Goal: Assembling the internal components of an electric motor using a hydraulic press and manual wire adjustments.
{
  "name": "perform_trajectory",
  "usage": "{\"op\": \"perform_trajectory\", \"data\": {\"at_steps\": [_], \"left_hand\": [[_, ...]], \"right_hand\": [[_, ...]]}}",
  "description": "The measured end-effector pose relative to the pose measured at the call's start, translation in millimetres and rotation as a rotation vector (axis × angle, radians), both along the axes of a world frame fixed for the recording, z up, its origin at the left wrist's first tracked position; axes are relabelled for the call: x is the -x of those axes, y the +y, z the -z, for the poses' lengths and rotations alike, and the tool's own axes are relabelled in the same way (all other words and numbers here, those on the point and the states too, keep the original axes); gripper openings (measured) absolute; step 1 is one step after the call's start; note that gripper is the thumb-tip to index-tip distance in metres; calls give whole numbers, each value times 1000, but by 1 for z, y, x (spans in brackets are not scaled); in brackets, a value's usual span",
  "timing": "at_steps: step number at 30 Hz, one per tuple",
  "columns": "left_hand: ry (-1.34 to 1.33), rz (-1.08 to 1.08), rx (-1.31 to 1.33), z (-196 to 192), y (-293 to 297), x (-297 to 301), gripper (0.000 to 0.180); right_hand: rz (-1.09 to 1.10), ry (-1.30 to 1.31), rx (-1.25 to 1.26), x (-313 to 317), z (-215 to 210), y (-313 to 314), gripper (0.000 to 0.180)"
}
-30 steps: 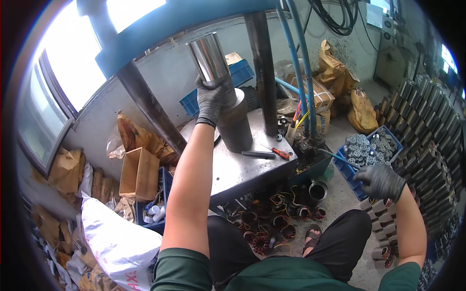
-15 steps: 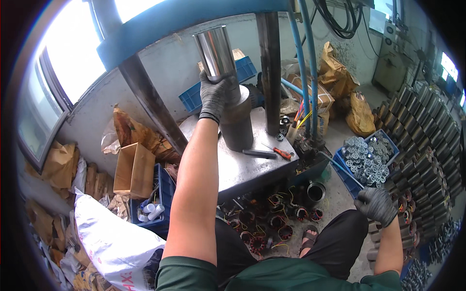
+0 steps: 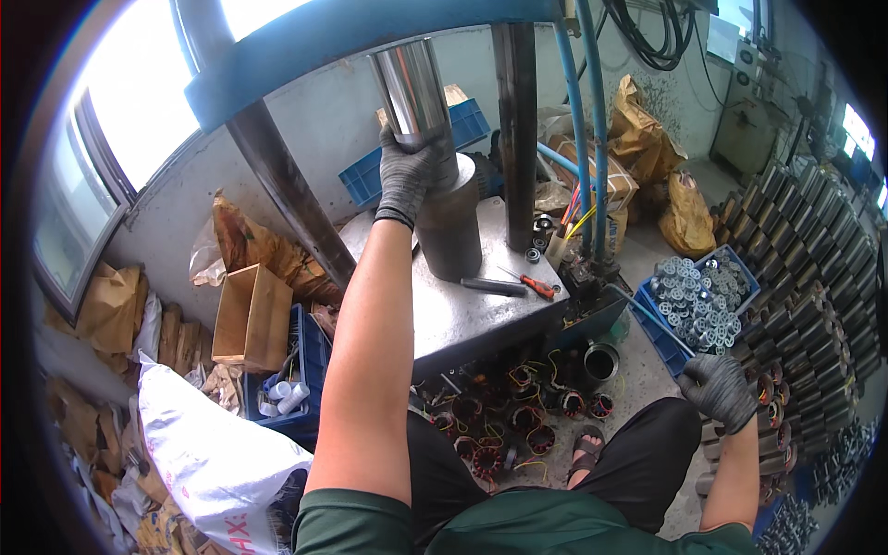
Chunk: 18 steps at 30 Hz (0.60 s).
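Note:
My left hand [image 3: 405, 178], in a grey glove, is wrapped around the lower part of a shiny metal cylinder [image 3: 410, 91]. The cylinder stands nearly upright below the blue beam [image 3: 370, 37] of a press. Just under and beside that hand, a thick dull steel cylinder [image 3: 450, 236] rests on the metal press table [image 3: 444, 324]; how the two meet is partly hidden by my fingers. My right hand [image 3: 720, 390], gloved too, is closed on the near end of a thin light-blue lever [image 3: 655, 324]. A screwdriver [image 3: 534, 285] and a dark bar [image 3: 493, 287] lie on the table.
Dark posts [image 3: 514, 139] flank the press. A blue crate [image 3: 659, 347] of grey metal parts sits by the lever, near stacked metal tubes [image 3: 795, 250] at right. Wound stators [image 3: 527, 421] lie on the floor. A wooden box [image 3: 252, 319] and white sack [image 3: 203, 449] are at left.
The view has shifted slightly. The shiny cylinder's top appears a little closer to the beam. Both hands keep their grips, and the lever looks almost unmoved.

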<state>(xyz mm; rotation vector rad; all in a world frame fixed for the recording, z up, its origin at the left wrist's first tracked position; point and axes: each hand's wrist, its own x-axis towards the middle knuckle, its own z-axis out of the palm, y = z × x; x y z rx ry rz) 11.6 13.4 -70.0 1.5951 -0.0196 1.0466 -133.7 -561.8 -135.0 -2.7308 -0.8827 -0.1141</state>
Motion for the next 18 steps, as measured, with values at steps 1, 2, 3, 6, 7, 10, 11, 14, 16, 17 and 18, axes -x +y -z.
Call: {"op": "perform_trajectory", "data": {"at_steps": [1,2,3,6,7,10,11,14,16,17,18], "left_hand": [[19,-36,-23,0,4,-1,95],[38,-72,-46,2,7,-2,94],[40,-70,-44,2,4,-2,94],[48,-20,1,0,-2,-2,95],[52,-33,-11,0,-2,-2,95],[67,-20,-14,-2,-1,-2,95],[76,5,-8,-3,-1,-3,95],[-22,-28,-49,2,15,-7,76],[-35,-23,-60,2,-2,-4,76],[-49,-30,-76,0,-11,-1,76],[-48,-32,-79,0,-8,0,76]], "right_hand": [[-2,2,-1,0,1,0,17],[-6,15,-10,-1,1,0,15],[-4,28,-17,-2,2,-2,14],[-12,51,-4,-5,5,-8,14],[-12,52,-4,-5,5,-10,14],[-16,53,-34,-6,5,-12,16],[-13,57,-21,-6,4,-11,16],[-33,54,-34,-7,6,-7,16],[-18,50,-42,-7,6,-12,16],[-13,46,-35,-7,6,-13,16],[-20,42,-35,-7,5,-11,16]]}}
